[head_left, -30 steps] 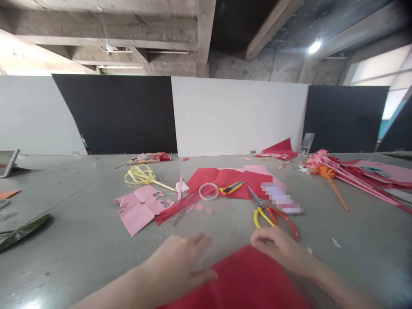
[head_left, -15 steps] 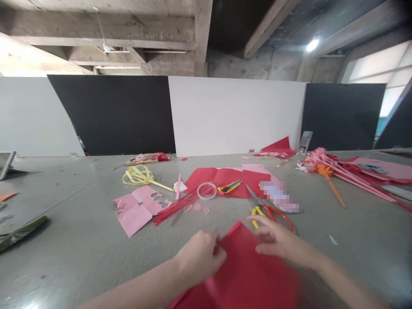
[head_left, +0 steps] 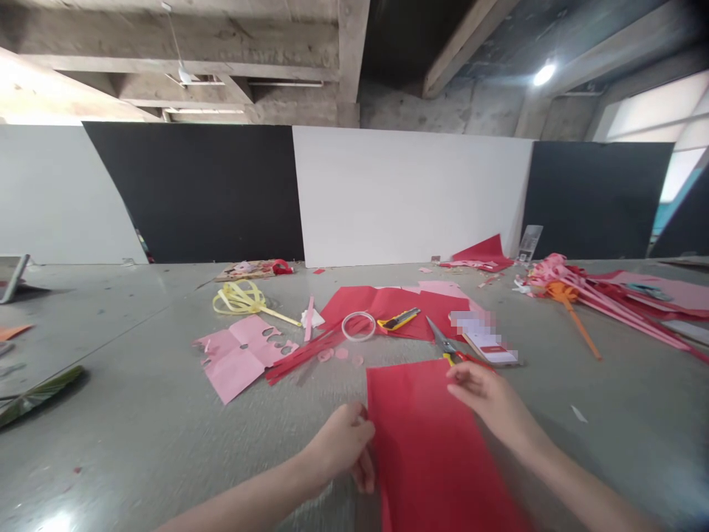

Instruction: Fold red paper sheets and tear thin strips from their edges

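Observation:
A sheet of red paper, apparently folded, lies lengthwise in front of me and runs out of the bottom of the view. At its left edge, my left hand is closed, with curled fingers pinching the border. My right hand hovers by the upper right corner, its fingers loosely bent and apart, with nothing seen in them. Just beyond that hand are scissors, whose red and yellow handles it partly covers.
Ahead lie more red paper, a yellow cutter knife, a roll of clear tape, a phone and pink paper with cut holes. Yellow strips are at left; an orange paper piece and pink strips at right.
The red paper has turned from a slanted, blurred position to lying straighter and flatter. My left hand has slid down its left edge; my right hand has shifted right, away from the paper.

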Demonstrator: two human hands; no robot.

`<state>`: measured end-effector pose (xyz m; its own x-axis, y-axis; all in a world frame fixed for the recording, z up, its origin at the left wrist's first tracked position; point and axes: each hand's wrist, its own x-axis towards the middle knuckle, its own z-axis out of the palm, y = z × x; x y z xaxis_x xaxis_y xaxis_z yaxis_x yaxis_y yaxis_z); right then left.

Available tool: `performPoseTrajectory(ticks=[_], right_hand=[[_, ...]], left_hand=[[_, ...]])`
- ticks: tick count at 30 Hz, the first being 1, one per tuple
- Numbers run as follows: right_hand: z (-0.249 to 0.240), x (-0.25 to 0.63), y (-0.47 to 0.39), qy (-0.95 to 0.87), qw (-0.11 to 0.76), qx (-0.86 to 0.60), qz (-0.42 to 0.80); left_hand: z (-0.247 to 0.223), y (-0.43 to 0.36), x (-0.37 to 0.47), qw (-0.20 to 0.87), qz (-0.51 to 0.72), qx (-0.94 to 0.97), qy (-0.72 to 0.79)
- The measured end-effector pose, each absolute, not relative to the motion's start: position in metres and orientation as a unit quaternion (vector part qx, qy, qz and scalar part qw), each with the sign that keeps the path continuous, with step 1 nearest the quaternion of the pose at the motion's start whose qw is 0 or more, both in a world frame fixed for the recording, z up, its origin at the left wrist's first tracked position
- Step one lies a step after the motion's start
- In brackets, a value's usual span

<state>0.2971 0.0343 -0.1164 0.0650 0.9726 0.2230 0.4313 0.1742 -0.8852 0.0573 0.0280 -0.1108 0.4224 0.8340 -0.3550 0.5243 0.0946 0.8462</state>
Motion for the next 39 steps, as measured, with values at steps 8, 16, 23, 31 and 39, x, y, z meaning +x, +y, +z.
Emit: performPoseTrajectory(ticks=[8, 16, 23, 31, 39], right_hand=[[-0.114, 0.289, 0.026, -0.715, 0.352, -0.564, 0.213], [-0.135, 0.286, 0.030, -0.742, 0.347, -0.556, 0.141], [-0.139, 0.282, 0.031, -0.746, 0.341, -0.565, 0.088], [-0.142, 0.277, 0.025, -0.750, 0.291, -0.593, 0.045], [-0.143, 0.276, 0.019, -0.761, 0.275, -0.588, 0.009]], left_hand=[[-0.102, 0.026, 0.049, 0.411, 0.064, 0.727, 0.546], [-0.106, 0.005, 0.033, 0.029, 0.131, 0.898, 0.420], [-0.112, 0.008, 0.021, 0.035, 0.158, 0.910, 0.382], [-0.111, 0.009, 0.022, 0.049, 0.156, 0.907, 0.388], [-0.108, 0.008, 0.020, 0.044, 0.167, 0.911, 0.376]])
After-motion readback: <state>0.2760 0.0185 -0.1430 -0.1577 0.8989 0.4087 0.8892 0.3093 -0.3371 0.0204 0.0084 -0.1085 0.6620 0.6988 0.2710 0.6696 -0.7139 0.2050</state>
